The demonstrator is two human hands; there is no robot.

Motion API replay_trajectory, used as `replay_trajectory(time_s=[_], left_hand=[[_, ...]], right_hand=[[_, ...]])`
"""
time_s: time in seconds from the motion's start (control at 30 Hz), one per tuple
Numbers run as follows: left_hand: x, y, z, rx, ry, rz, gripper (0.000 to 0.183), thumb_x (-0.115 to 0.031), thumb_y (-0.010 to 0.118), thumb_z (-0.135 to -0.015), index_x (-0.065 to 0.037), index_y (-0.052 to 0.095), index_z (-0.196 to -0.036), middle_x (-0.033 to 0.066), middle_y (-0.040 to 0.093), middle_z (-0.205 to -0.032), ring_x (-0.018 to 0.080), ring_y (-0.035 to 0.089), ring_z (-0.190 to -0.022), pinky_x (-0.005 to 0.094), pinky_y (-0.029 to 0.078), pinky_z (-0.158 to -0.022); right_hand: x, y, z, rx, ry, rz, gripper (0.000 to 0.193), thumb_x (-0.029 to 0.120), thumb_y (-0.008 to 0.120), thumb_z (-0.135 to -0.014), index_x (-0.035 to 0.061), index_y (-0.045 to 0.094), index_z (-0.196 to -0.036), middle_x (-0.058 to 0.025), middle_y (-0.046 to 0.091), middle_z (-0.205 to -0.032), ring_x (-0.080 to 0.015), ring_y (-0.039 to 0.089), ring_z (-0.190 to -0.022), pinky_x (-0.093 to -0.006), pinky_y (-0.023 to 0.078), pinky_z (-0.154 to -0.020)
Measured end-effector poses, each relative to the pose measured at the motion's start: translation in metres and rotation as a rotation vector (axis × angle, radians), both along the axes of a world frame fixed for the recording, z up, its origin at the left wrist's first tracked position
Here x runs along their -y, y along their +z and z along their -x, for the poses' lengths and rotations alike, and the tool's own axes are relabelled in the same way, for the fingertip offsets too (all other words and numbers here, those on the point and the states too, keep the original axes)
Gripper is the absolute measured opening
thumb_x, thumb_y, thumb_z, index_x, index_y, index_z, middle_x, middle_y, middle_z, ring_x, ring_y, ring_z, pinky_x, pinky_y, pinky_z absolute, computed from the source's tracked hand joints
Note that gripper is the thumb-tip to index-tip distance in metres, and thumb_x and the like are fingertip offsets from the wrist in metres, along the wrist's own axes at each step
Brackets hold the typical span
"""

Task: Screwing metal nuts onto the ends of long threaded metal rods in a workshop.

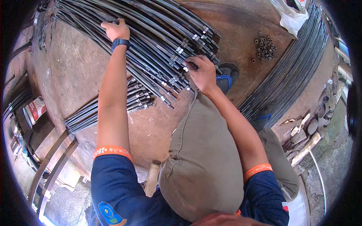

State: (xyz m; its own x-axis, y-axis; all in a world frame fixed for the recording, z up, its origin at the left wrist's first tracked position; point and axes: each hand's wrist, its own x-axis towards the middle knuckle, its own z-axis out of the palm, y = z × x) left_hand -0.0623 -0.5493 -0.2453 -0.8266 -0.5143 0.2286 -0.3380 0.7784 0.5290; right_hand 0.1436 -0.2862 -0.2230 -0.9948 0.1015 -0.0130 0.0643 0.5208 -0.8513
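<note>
A large bundle of dark metal rods (151,35) lies slantwise across the brown floor, with silver nuts on many of the near ends. Over the bundle's left side, my left hand (117,31) is closed on a rod, its thumb out to the left and its other fingers partly hidden. At the near ends of the rods is my right hand (203,73), its fingers curled round a rod end beside a shiny nut (185,69). The fingertips there are partly covered, so the exact grip is hard to see.
A smaller rod bundle (88,113) lies to the left. Loose nuts (265,47) are heaped at the right, near a white sack (294,19) and a long stack of dark rods (290,71). My sandalled foot (228,73) is close to the rod ends. A tin (35,110) stands far left.
</note>
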Motion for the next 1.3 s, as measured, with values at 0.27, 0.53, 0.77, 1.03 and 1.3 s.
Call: replay_trajectory(time_s=[0.27,0.53,0.77,1.03,1.3], left_hand=[[-0.007,-0.018,0.009,0.137,-0.105,0.139,0.049,-0.035,0.059,-0.085,0.002,0.038,-0.108,0.0314,0.063,-0.097,0.0455,0.062,-0.094,0.0483,0.05,-0.085],[-0.004,0.016,-0.013,0.344,-0.447,0.406,0.041,-0.031,0.057,-0.087,0.0,0.039,-0.108,0.0332,0.063,-0.094,0.0478,0.062,-0.089,0.0541,0.05,-0.076],[-0.186,0.158,-0.092,0.389,-1.085,-0.003,0.038,-0.026,0.068,-0.084,-0.001,0.058,-0.111,0.0217,0.068,-0.085,0.0383,0.066,-0.082,0.0429,0.051,-0.071],[-0.435,0.222,-0.188,0.464,-2.052,0.805,0.032,-0.015,0.061,-0.082,-0.005,0.057,-0.112,0.022,0.066,-0.092,0.0386,0.064,-0.088,0.0475,0.051,-0.075],[-0.544,0.047,-0.329,0.645,-1.597,0.248,0.034,-0.025,0.059,-0.087,-0.001,0.055,-0.111,0.0244,0.059,-0.112,0.0413,0.059,-0.103,0.0497,0.048,-0.086]], right_hand=[[-0.057,0.016,-0.033,-0.041,-0.288,0.105,0.011,0.009,0.07,-0.078,0.0045,0.068,-0.088,-0.0129,0.067,-0.086,-0.0253,0.066,-0.076,-0.033,0.05,-0.067],[-0.173,0.003,-0.184,0.322,-0.829,-0.052,0.027,0.018,0.068,-0.078,0.0014,0.066,-0.1,-0.0167,0.069,-0.093,-0.0297,0.067,-0.09,-0.0358,0.051,-0.079],[-0.245,-0.065,-0.297,0.435,-0.981,-0.393,0.031,0.018,0.069,-0.077,0.0035,0.065,-0.104,-0.0199,0.066,-0.099,-0.0365,0.063,-0.095,-0.0424,0.049,-0.084],[-0.251,-0.039,-0.25,0.372,-1.181,-0.238,0.036,0.02,0.071,-0.08,0.0017,0.063,-0.109,-0.0194,0.065,-0.101,-0.0374,0.061,-0.097,-0.0441,0.048,-0.086],[-0.257,-0.042,-0.243,0.568,-1.325,-0.001,0.042,0.019,0.071,-0.079,0.0065,0.057,-0.117,-0.0187,0.057,-0.119,-0.0399,0.05,-0.114,-0.0506,0.042,-0.092]])
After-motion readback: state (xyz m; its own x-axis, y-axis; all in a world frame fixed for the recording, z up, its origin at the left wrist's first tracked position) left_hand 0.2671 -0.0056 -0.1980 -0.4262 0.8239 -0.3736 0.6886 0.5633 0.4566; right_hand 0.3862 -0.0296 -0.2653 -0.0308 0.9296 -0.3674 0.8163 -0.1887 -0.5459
